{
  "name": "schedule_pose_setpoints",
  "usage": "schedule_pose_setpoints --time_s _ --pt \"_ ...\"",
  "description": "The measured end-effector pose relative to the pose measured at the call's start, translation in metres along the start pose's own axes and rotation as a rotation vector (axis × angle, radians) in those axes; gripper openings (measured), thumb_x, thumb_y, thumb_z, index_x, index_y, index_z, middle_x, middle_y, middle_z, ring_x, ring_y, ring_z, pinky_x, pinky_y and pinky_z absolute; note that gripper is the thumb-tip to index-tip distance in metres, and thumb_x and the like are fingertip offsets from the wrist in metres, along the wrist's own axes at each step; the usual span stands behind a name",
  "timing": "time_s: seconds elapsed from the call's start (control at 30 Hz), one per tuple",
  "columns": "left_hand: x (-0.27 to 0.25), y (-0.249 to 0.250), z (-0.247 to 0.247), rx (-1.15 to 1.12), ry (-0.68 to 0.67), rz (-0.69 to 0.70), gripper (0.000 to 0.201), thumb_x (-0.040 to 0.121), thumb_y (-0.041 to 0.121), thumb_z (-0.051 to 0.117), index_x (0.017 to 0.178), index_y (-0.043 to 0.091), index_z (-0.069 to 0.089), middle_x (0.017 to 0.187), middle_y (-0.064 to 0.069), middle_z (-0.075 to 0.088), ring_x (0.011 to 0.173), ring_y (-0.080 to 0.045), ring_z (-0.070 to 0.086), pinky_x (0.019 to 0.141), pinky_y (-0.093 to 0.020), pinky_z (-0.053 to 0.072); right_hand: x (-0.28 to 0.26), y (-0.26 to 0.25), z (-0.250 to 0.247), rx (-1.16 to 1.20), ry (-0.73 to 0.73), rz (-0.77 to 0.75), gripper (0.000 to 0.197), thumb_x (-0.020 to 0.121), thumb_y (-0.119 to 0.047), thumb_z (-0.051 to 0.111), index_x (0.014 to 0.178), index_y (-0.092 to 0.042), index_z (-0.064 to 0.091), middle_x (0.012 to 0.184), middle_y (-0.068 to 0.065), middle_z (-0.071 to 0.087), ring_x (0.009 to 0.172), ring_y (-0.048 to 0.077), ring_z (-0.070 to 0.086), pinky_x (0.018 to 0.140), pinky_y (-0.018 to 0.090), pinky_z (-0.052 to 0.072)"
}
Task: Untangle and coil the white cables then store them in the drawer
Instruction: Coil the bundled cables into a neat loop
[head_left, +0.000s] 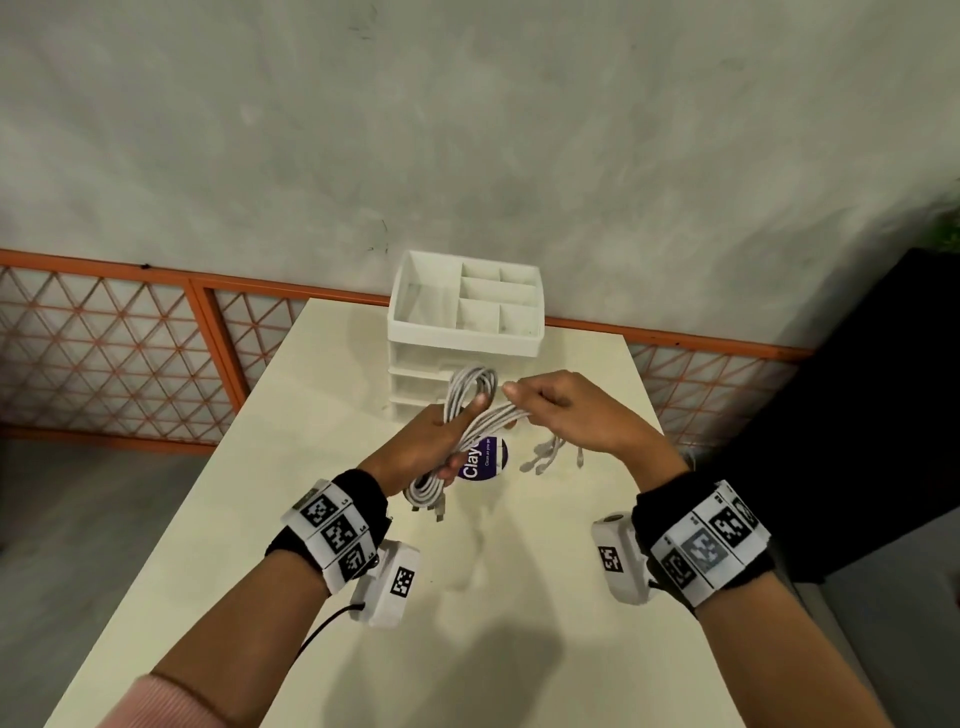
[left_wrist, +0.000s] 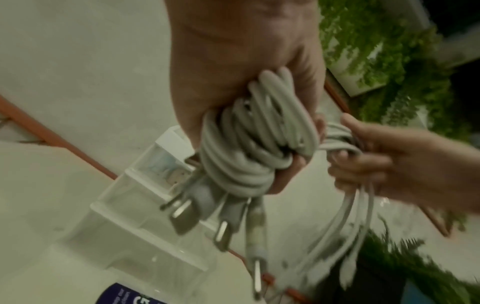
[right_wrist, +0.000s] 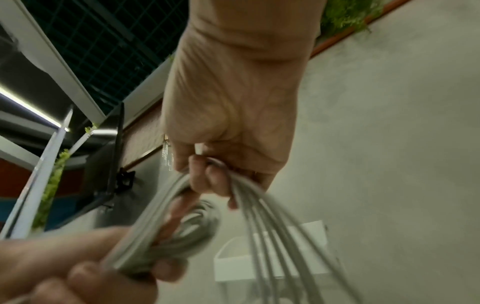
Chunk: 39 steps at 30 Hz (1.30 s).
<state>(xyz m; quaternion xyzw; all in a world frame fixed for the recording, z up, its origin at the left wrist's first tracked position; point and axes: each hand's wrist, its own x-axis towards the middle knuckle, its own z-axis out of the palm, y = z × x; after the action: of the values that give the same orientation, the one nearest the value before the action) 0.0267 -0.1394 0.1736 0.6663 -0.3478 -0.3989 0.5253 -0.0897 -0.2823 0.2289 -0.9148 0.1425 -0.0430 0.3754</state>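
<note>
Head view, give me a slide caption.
Left hand grips coiled white cables while right hand holds their loose ends before a white drawer unit.

Bundle of thin white cables (head_left: 470, 415), half coiled, held above the worktop; white plastic drawer unit (head_left: 465, 332) behind, drawers closed.

White cables (head_left: 470, 395), white drawer unit (head_left: 465, 332), cream table (head_left: 291, 467), purple label (head_left: 485, 458), black-and-white checked wristbands (head_left: 332, 535), orange lattice fence (head_left: 114, 332)

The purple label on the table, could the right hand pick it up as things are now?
Probably not yet: the right hand grips the loose cable strands, so its grip is taken. The purple label lies just below, partly behind the cables.
</note>
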Motion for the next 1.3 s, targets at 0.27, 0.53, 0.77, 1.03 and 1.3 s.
schedule_pose_setpoints --time_s 0.27,0.53,0.77,1.03,1.3 --pt "-0.001 0.002 0.025 -0.027 -0.107 -0.026 0.069 0.076 0.080 0.033 0.073 0.012 0.045 0.048 0.001 0.038 0.037 -0.011 0.031 0.044 -0.022 0.029 0.018 -0.013 0.001 0.313 0.180 0.049 0.022 0.083 -0.011 0.065 0.085 -0.018 0.045 0.063 0.014 0.054 0.050 0.016 0.047 0.047 0.021 0.036" --pt "0.004 -0.008 0.029 0.023 -0.096 -0.047 0.056 0.088 0.059 0.050 0.070 0.006 0.047 0.052 -0.006 0.034 0.042 -0.017 0.028 0.040 -0.020 0.029 0.022 -0.009 -0.003 0.046 0.189 0.038 0.041 0.077 -0.050 0.069 0.082 -0.013 0.051 0.053 -0.004 0.047 0.045 0.009 0.040 0.047 0.020 0.030" --pt "-0.002 -0.003 0.012 -0.130 -0.029 0.015 0.049 0.094 0.050 0.046 0.069 0.007 0.045 0.045 0.000 0.034 0.038 -0.014 0.030 0.044 -0.024 0.030 0.008 0.033 -0.021 0.341 0.083 -0.021 0.019 0.091 -0.030 0.057 0.094 -0.011 0.058 0.054 -0.011 0.045 0.053 0.004 0.038 0.054 0.020 0.032" --pt "0.008 -0.005 0.017 -0.121 0.079 0.104 0.049 0.093 0.048 0.050 0.065 0.007 0.046 0.046 -0.004 0.041 0.040 -0.019 0.041 0.051 -0.025 0.041 0.015 0.029 0.034 0.413 0.630 -0.071 0.018 0.094 -0.027 0.054 0.100 -0.025 0.071 0.051 -0.013 0.052 0.045 0.002 0.042 0.042 0.013 0.038" --pt "0.009 -0.007 0.021 -0.055 0.087 0.164 0.042 0.095 0.026 0.054 0.063 -0.001 0.058 0.044 -0.002 0.053 0.043 -0.012 0.051 0.053 -0.016 0.044 0.016 0.019 0.042 0.171 0.500 0.060 0.033 0.099 -0.032 0.042 0.094 -0.013 0.068 0.077 0.014 0.069 0.069 0.020 0.065 0.066 0.026 0.049"
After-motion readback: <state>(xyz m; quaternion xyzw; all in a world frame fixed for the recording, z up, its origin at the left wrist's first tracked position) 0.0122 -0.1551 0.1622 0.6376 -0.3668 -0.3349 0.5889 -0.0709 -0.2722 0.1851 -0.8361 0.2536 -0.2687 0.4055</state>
